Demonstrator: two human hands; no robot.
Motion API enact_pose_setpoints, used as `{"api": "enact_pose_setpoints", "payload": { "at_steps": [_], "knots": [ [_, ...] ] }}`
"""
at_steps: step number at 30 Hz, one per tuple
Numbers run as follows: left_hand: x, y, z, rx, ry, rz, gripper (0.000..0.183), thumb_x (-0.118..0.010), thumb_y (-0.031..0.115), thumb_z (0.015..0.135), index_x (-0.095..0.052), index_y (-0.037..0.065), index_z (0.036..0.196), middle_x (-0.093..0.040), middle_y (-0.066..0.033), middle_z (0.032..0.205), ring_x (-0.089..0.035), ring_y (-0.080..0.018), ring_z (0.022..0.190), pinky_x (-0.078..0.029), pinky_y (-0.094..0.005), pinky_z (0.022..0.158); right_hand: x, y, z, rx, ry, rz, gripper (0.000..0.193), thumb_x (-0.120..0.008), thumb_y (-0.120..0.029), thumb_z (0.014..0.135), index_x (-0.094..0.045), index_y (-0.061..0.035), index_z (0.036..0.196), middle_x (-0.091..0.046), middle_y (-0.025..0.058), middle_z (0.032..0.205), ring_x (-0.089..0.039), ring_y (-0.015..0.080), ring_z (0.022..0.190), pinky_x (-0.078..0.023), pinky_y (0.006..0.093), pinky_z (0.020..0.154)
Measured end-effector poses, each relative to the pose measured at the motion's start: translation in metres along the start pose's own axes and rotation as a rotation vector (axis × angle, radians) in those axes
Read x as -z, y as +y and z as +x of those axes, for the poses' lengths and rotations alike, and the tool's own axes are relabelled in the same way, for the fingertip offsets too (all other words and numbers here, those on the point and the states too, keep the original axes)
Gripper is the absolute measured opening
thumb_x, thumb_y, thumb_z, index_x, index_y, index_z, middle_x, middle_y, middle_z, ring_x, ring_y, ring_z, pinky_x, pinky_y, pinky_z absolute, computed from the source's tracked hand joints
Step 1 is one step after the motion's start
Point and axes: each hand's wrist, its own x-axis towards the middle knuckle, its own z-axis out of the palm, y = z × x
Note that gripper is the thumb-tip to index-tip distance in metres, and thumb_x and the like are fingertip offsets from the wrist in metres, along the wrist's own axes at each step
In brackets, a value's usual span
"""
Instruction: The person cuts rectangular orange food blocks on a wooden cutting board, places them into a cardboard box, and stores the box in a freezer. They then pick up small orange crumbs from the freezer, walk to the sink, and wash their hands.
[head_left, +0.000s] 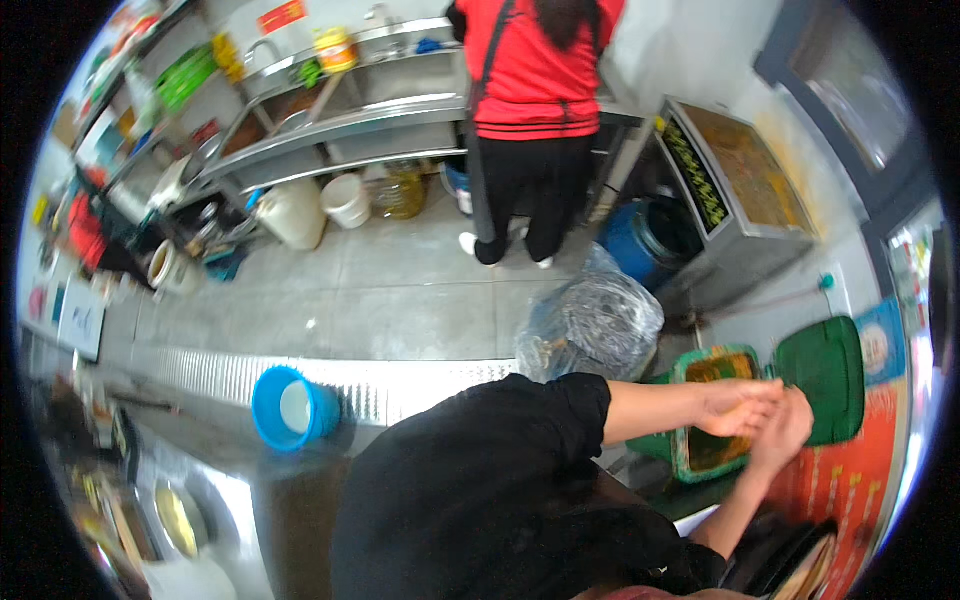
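My left hand [733, 405] and my right hand [786, 432] meet above an open green waste bin [684, 465], at the right. The fingers of both are closed and touch each other. Something pale yellowish seems to show by the left fingers, too blurred to name. Brown and yellow residue coats the inside of the bin. Its green lid [822, 385] is swung back, just beyond my right hand.
A clear plastic bag [600, 320] stands beside the bin, near a blue barrel [645, 245]. A person in red [535, 80] stands at the steel sinks [400, 80]. On the left are a blue bucket [325, 412] and a metal floor grate [220, 372].
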Motion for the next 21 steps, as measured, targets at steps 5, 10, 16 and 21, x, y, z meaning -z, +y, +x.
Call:
{"api": "enact_pose_setpoints", "payload": {
  "at_steps": [5,10,16,21],
  "knots": [
    [0.007,0.04,-0.047,0.072,-0.081,0.152,0.066,-0.045,0.049,0.093,-0.017,0.024,0.147,-0.021,-0.0142,0.149,-0.037,-0.0354,0.128,-0.037,-0.0498,0.099,0.049,0.109,0.008,-0.838,0.027,1.197,0.03,-0.053,-0.027,0.092,-0.059,-0.0051,0.112,-0.06,0.0071,0.113,-0.056,0.023,0.096,-0.043,0.0349,0.087],
    [0.034,0.065,-0.15,-0.138,0.353,0.049,0.059,-0.044,0.044,0.095,-0.03,0.01,0.141,-0.036,-0.0114,0.143,-0.043,-0.0303,0.125,-0.039,-0.0467,0.101,-0.081,0.166,-0.077,-0.85,-0.858,-0.505,0.029,-0.066,-0.025,0.079,-0.064,-0.0042,0.1,-0.063,0.0131,0.105,-0.06,0.0281,0.088,-0.047,0.0431,0.082],
    [0.022,0.067,-0.325,-0.547,0.672,-0.02,0.064,-0.045,0.047,0.092,-0.032,0.005,0.139,-0.034,-0.0148,0.144,-0.04,-0.0338,0.127,-0.032,-0.0494,0.105,-0.234,0.114,-0.168,-0.532,-0.925,0.408,0.016,-0.058,-0.016,0.085,-0.066,-0.0022,0.088,-0.061,0.0076,0.072,-0.057,0.0187,0.068,-0.045,0.034,0.064],
    [-0.005,0.061,-0.457,-0.866,0.757,-0.045,0.057,-0.046,0.044,0.093,-0.039,0.005,0.134,-0.041,-0.0152,0.139,-0.043,-0.0331,0.125,-0.035,-0.048,0.103,-0.294,0.008,-0.186,-0.739,-1.212,0.414,0.024,-0.063,-0.022,0.084,-0.065,-0.0005,0.095,-0.063,0.0116,0.071,-0.06,0.0219,0.064,-0.049,0.0383,0.06]
  ]
}}
